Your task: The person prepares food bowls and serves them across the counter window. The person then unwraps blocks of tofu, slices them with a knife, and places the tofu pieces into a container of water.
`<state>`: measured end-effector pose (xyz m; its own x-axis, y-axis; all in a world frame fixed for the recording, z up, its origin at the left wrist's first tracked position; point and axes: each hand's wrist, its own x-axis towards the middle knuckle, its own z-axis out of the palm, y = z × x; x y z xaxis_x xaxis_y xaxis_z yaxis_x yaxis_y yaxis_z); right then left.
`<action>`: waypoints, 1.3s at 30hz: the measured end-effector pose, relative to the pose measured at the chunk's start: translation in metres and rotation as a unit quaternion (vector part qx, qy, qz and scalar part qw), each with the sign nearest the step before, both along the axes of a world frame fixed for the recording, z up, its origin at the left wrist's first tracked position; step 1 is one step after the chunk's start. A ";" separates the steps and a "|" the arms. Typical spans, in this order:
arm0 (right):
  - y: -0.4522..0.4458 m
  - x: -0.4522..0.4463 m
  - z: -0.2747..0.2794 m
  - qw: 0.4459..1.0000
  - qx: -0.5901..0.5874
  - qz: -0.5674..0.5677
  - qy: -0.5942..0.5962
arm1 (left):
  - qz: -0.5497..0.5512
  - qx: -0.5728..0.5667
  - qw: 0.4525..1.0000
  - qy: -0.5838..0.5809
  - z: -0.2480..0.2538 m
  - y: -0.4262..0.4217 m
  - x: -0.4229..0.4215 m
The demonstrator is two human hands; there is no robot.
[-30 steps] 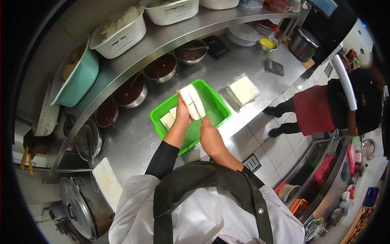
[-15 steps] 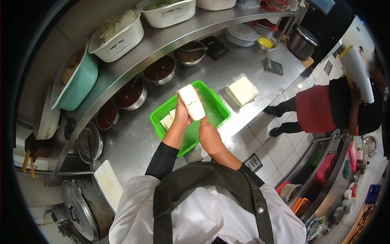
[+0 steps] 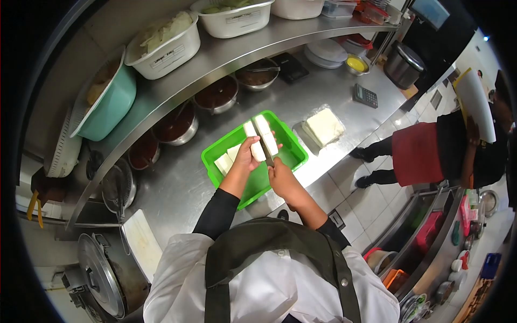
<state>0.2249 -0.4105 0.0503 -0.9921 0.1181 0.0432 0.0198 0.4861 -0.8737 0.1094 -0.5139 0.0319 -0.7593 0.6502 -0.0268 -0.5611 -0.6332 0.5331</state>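
Observation:
My left hand [image 3: 244, 156] is wrapped round a white tofu-like block [image 3: 264, 133], its fingertips showing on the far side. A lengthwise gap now parts the block into two halves. In that gap lies the blade of a small knife [image 3: 269, 158], whose handle my right hand [image 3: 284, 176] grips. Both hands are above a green plastic tub [image 3: 294, 144] on the steel counter. Cut white pieces [image 3: 224, 163] lie in the tub's left side. Right of the tub sits a larger white block [image 3: 324, 127] on clear plastic wrap.
Sauce bowls [image 3: 177, 126] stand behind the tub, below a steel shelf [image 3: 215, 49] with food containers. A calculator [image 3: 365, 96] and yellow-filled bowl [image 3: 356, 64] are farther right. A white cutting board [image 3: 142, 245] lies left. Another person [image 3: 417, 153] stands at right holding papers.
The knife has gone through the held block, which has opened into two halves. My right hand has shifted slightly right and down. The view has tilted slightly.

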 end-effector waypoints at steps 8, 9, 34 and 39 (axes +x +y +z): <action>0.003 0.001 0.045 0.968 -0.143 0.017 -0.203 | 0.024 -0.025 0.994 -0.099 -0.054 -0.021 -0.007; 0.004 0.002 0.052 0.964 -0.159 0.016 -0.211 | 0.032 -0.022 0.994 -0.106 -0.054 -0.023 -0.006; -0.009 -0.119 -0.057 0.962 -0.160 -0.121 -0.184 | 0.106 -0.189 0.958 -0.190 -0.107 -0.085 -0.019; -0.029 -0.126 -0.068 0.964 0.232 -0.119 -0.051 | 0.188 -0.170 0.949 -0.190 -0.057 -0.102 -0.008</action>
<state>0.0989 -0.4395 -0.0179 -0.9408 0.3353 0.0498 0.2540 0.7945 -0.5516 0.1019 -0.6160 -0.0250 -0.8293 0.2409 -0.5042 -0.5225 -0.6544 0.5466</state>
